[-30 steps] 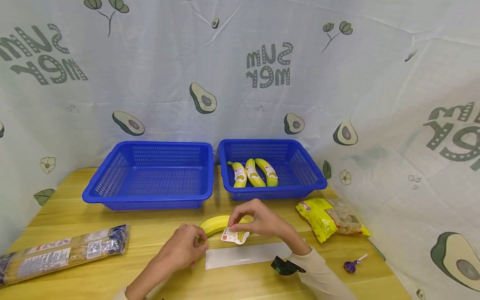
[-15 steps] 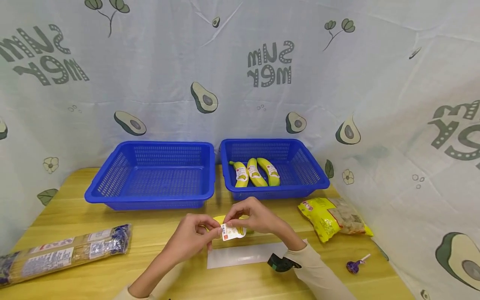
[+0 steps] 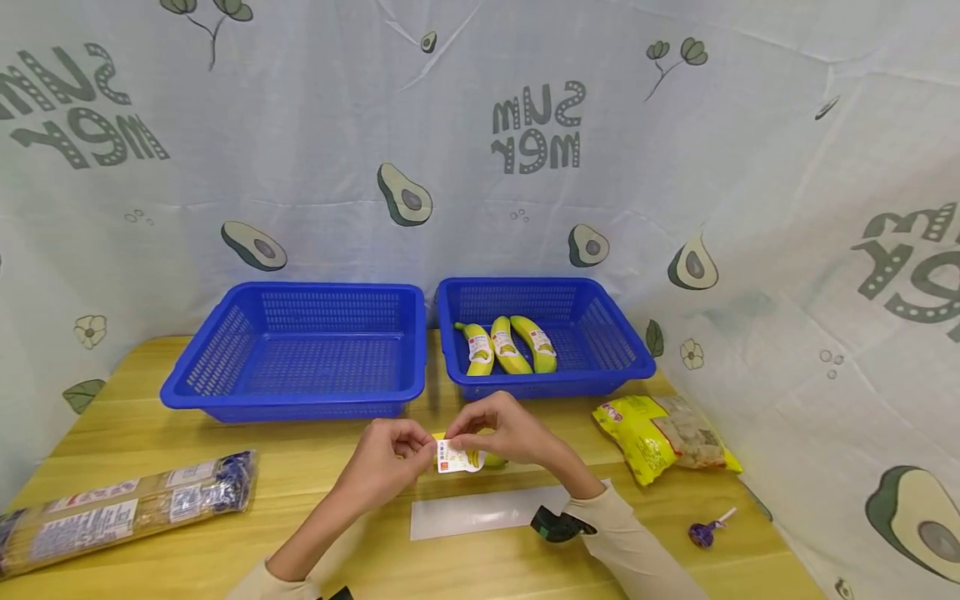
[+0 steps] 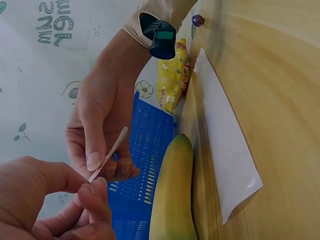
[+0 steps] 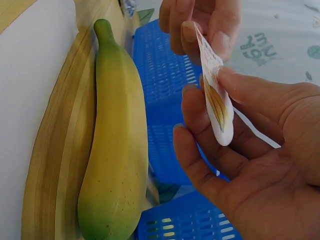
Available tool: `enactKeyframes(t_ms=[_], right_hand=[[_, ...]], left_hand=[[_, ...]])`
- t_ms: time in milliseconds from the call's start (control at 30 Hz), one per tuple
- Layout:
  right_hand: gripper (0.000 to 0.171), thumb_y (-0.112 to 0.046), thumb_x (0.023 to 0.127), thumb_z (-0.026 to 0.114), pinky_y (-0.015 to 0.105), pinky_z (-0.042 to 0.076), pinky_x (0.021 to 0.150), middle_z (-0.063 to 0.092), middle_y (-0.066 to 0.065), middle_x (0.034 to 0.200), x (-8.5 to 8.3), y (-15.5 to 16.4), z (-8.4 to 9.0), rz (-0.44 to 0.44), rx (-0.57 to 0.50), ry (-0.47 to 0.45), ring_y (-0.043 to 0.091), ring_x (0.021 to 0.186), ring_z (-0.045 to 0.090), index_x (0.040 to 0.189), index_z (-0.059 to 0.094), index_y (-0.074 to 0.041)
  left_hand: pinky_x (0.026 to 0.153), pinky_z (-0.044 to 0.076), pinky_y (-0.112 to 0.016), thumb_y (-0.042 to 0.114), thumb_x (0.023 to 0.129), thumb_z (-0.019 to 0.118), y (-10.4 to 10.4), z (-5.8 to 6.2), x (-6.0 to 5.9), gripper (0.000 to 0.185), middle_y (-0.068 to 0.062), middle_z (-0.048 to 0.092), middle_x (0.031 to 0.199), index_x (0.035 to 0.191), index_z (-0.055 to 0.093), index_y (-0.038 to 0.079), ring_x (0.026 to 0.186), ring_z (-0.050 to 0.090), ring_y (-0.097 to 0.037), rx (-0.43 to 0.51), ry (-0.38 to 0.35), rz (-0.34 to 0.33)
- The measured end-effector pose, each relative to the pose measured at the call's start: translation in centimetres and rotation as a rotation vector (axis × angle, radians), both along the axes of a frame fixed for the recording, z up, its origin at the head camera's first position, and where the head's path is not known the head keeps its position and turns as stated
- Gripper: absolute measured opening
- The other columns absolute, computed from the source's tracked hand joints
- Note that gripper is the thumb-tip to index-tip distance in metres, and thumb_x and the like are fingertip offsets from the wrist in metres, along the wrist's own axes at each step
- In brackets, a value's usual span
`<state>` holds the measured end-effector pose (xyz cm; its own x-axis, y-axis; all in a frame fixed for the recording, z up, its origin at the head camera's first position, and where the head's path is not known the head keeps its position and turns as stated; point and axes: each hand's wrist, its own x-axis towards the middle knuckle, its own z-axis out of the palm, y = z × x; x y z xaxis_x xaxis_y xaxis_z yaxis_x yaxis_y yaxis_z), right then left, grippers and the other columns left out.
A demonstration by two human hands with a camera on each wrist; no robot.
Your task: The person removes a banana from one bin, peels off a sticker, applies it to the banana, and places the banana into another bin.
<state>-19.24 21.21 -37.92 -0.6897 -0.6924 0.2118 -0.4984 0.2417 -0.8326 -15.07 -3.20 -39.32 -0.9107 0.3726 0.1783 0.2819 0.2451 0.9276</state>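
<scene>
A small white sticker with a banana picture is held just above the table between both hands. My left hand pinches its left edge and my right hand pinches its top. The left wrist view shows the sticker edge-on between the fingertips. The right wrist view shows its printed face. Below the hands a bare yellow banana lies on the wooden table, mostly hidden by the hands in the head view. A white backing strip lies flat in front of it.
Two blue baskets stand at the back: the left one holds nothing, the right one holds three stickered bananas. A noodle packet lies at the left, a yellow snack bag and a purple lollipop at the right.
My left hand has come up from the table and taken hold of the sticker's left edge. The sticker and my right hand have shifted slightly left, covering the banana.
</scene>
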Motion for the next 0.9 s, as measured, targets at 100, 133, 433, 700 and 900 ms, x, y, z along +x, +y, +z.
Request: enactKeyframes(t_ms=[100, 133, 433, 700, 900], right_hand=[[0.006, 0.006, 0.096, 0.077, 0.035, 0.066, 0.08, 0.079, 0.018, 0.097, -0.3, 0.3, -0.2, -0.026, 0.012, 0.018, 0.008, 0.084, 0.072, 0.102, 0.079, 0.007], [0.006, 0.006, 0.096, 0.078, 0.035, 0.067, 0.08, 0.079, 0.017, 0.097, -0.4, 0.4, -0.3, -0.039, 0.016, 0.022, 0.007, 0.083, 0.071, 0.102, 0.079, 0.006], [0.005, 0.002, 0.093, 0.082, 0.022, 0.062, 0.07, 0.08, 0.013, 0.091, -1.2, 1.0, -1.0, -0.145, 0.053, 0.035, 0.006, 0.075, 0.068, 0.097, 0.081, 0.004], [0.004, 0.002, 0.092, 0.084, 0.021, 0.059, 0.064, 0.08, 0.011, 0.087, -1.5, 0.8, -1.8, -0.237, 0.1, 0.101, 0.006, 0.07, 0.065, 0.094, 0.082, 0.004], [0.005, 0.001, 0.091, 0.085, 0.023, 0.06, 0.065, 0.08, 0.009, 0.086, -1.6, 0.8, -2.3, -0.275, 0.124, 0.124, 0.006, 0.07, 0.065, 0.093, 0.082, 0.003]], left_hand=[[0.056, 0.049, -0.021, 0.0, 0.094, 0.072, 0.0, -0.1, -0.2, 0.007, -0.001, 0.07, 0.075, 0.088, 0.077, 0.002, 0.063, 0.061, -0.01, -0.013, 0.001, 0.035], [0.056, 0.048, -0.02, 0.0, 0.093, 0.072, 0.0, -0.2, -0.2, 0.008, 0.0, 0.069, 0.075, 0.087, 0.077, 0.003, 0.063, 0.06, -0.01, -0.021, 0.0, 0.052], [0.052, 0.039, -0.02, -0.003, 0.088, 0.073, 0.2, -1.3, -1.0, 0.013, 0.003, 0.066, 0.071, 0.081, 0.076, 0.008, 0.058, 0.05, -0.007, -0.083, 0.029, 0.174], [0.055, 0.04, -0.021, -0.003, 0.085, 0.074, 0.9, -2.8, -1.9, 0.017, 0.009, 0.061, 0.064, 0.075, 0.074, 0.012, 0.058, 0.048, -0.004, -0.147, 0.16, 0.234], [0.053, 0.041, -0.02, -0.004, 0.083, 0.074, 1.3, -3.5, -1.9, 0.018, 0.011, 0.055, 0.059, 0.073, 0.072, 0.011, 0.054, 0.046, 0.0, -0.186, 0.243, 0.258]])
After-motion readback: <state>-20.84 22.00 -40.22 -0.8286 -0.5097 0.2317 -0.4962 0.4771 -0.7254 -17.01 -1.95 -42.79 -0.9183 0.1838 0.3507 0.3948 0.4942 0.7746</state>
